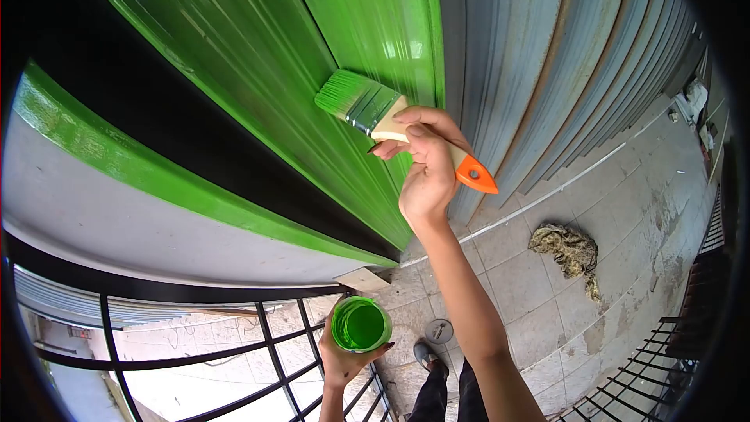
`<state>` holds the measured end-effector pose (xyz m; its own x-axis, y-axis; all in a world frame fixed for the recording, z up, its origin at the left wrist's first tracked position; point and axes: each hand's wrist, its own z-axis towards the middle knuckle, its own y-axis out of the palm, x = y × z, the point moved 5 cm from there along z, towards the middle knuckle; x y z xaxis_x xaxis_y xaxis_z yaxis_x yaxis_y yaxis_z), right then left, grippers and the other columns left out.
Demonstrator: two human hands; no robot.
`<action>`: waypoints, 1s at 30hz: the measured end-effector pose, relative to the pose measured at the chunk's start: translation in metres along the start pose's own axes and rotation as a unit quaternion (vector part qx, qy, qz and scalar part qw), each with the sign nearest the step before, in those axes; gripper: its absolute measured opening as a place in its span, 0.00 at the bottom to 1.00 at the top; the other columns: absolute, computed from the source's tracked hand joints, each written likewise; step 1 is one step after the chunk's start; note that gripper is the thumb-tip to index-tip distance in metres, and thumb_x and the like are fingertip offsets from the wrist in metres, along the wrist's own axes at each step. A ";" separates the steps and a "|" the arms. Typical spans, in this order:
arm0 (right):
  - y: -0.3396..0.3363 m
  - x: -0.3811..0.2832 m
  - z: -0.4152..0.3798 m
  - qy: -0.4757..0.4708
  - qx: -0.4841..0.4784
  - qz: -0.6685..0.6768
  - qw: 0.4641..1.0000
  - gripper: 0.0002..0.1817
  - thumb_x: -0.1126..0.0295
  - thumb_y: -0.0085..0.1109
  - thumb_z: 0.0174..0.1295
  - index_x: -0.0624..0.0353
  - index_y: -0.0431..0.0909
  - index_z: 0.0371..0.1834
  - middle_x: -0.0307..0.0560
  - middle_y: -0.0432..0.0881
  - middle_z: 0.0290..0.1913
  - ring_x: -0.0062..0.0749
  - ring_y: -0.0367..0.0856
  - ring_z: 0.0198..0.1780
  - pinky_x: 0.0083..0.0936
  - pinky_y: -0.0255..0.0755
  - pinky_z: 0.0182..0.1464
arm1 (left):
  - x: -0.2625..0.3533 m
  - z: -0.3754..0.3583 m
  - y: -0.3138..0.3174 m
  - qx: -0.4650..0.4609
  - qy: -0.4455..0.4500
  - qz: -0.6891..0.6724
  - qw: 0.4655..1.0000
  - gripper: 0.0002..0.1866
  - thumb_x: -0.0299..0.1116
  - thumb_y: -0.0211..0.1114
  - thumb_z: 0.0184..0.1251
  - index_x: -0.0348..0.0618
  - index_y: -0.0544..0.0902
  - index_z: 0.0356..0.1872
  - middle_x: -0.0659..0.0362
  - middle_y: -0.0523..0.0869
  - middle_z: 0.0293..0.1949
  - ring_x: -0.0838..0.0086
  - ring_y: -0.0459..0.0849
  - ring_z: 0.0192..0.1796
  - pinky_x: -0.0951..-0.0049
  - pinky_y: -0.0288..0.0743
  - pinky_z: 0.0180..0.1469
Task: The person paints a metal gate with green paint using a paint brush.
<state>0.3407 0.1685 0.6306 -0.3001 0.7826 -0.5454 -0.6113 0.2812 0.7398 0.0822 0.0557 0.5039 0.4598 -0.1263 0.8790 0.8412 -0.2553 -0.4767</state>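
My right hand (430,160) is closed around the pale wooden handle of a wide paintbrush (373,108), whose orange tip sticks out behind the hand. The brush's green bristles point to the upper left, at a glossy green metal panel (375,16); whether they touch it I cannot tell. Lower down, my left hand (340,359) grips an open can of green paint (361,323) from below and the side, with the paint surface facing up.
Grey corrugated panels (516,55) stand to the right of the green ones. A crumpled stained cloth (568,254) lies on the tiled floor (531,305). Black metal bars (269,340) cross the lower left. A round floor drain (439,331) is beside my shoe (424,354).
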 end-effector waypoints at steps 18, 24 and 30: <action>0.027 -0.010 0.020 0.028 0.008 -0.020 0.999 0.08 0.76 0.49 0.57 0.69 0.78 0.30 0.52 0.81 0.27 0.30 0.79 0.20 0.22 0.73 0.26 | 0.025 -0.004 -0.013 -0.029 0.019 -0.020 0.999 0.47 0.34 0.86 0.32 0.30 0.71 0.59 0.51 0.85 0.48 0.70 0.85 0.49 0.69 0.78 0.56; 0.008 0.000 0.016 0.002 0.005 -0.019 1.000 0.09 0.76 0.48 0.57 0.70 0.79 0.30 0.52 0.81 0.27 0.30 0.79 0.20 0.23 0.74 0.26 | 0.026 -0.004 -0.010 -0.018 0.023 -0.036 0.999 0.47 0.33 0.86 0.32 0.30 0.71 0.59 0.51 0.85 0.47 0.70 0.85 0.49 0.69 0.78 0.56; -0.106 0.082 -0.074 0.135 0.080 -0.168 0.973 0.10 0.74 0.47 0.57 0.69 0.79 0.31 0.54 0.82 0.27 0.31 0.79 0.20 0.24 0.74 0.26 | 0.012 -0.008 0.000 -0.054 -0.009 -0.015 0.998 0.45 0.33 0.85 0.32 0.31 0.72 0.57 0.51 0.85 0.47 0.70 0.85 0.49 0.69 0.78 0.56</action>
<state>0.3270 0.1613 0.4782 -0.2977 0.4633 -0.8347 -0.5932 0.5953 0.5420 0.0853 0.0465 0.5142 0.4400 -0.0997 0.8924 0.8201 -0.3602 -0.4446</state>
